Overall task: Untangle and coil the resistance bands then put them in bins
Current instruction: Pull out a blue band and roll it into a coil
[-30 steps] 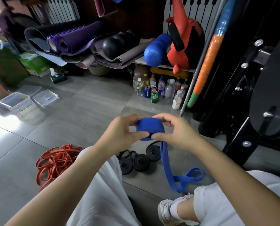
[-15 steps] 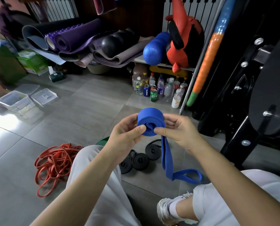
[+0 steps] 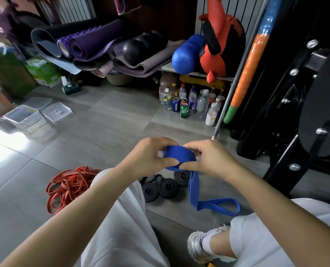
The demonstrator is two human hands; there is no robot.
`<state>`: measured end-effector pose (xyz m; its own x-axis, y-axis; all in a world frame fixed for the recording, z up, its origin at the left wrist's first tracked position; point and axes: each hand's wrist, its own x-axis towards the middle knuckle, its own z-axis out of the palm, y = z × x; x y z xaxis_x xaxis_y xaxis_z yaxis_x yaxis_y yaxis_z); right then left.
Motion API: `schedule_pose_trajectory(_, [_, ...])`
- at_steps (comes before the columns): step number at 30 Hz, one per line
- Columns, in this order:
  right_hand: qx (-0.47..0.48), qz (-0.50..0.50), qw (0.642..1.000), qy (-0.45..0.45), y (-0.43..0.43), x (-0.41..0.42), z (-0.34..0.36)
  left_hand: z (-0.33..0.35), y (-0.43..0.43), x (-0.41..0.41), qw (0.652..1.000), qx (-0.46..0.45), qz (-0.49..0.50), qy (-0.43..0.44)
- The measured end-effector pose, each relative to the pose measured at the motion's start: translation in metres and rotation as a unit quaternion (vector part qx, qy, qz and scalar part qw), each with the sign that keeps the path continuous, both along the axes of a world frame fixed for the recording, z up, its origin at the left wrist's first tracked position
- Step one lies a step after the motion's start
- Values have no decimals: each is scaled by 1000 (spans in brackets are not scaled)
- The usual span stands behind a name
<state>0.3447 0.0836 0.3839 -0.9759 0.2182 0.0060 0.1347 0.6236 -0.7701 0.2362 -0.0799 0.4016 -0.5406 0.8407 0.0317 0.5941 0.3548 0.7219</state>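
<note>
- Half a second earlier the blue band's coil (image 3: 176,154) showed me its spiral face. It had since been turned over between the hands, so I saw only its outer wrap.
- My left hand (image 3: 150,157) pinched the coil from its own side, thumb on the near edge and fingers curled over the far edge. My right hand (image 3: 210,158) did the same from the other side, thumb tip pressed where the tail leaves the roll.
- The loose tail (image 3: 194,187) hung straight down from the grip and ended in a loop lying on the floor (image 3: 110,120) just below and to the right. It looked no shorter than before, so I judged that several more turns were needed.
- The black coils (image 3: 168,186) sat directly under the grip, finished but not yet binned.
- The red bands (image 3: 69,185) lay in a tangle down and to the left of the grip, untouched.
- The clear bins (image 3: 23,117) stood well off to the far left, so binning was some way off.
</note>
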Motion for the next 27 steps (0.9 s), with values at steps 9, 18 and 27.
schedule_pose_trajectory(9, [34, 5, 999, -8, -2, 5, 2, 1, 7, 8, 993, -65, -41, 89])
schedule_pose_trajectory(18, [-187, -15, 981, 51, 7, 16, -10, 7, -10, 10, 977, 165, 73, -118])
schedule_pose_trajectory(27, [-264, -34, 950, 166, -1, 8, -1, -6, 1, 25, 850, 307, 83, -420])
